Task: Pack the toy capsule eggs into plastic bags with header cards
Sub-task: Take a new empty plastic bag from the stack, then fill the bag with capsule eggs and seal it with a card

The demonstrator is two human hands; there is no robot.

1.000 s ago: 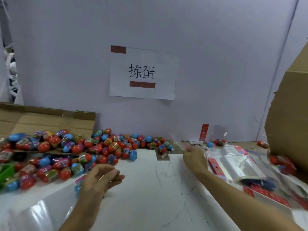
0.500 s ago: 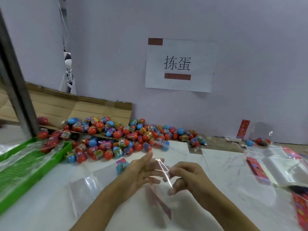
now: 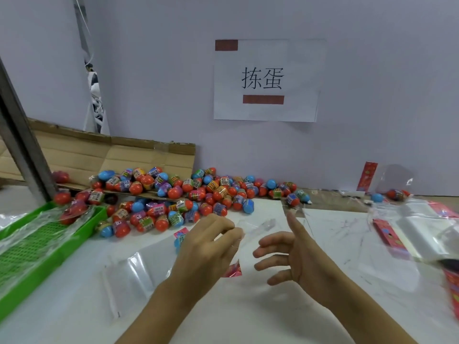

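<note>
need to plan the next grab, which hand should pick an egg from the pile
Right. The left hand pinches the clear bag, while the right hand is open and empty. The egg pile lies ahead, probably reachable.

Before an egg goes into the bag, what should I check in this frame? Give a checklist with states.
1. Left hand holds the clear bag: ok.
2. Right hand free, fingers spread: ok.
3. Bag mouth open: cannot tell.
4. Header card on the bag, red corner showing: ok.
5. Eggs piled just beyond the hands: ok.
6. Egg already picked up: not ok.
</note>
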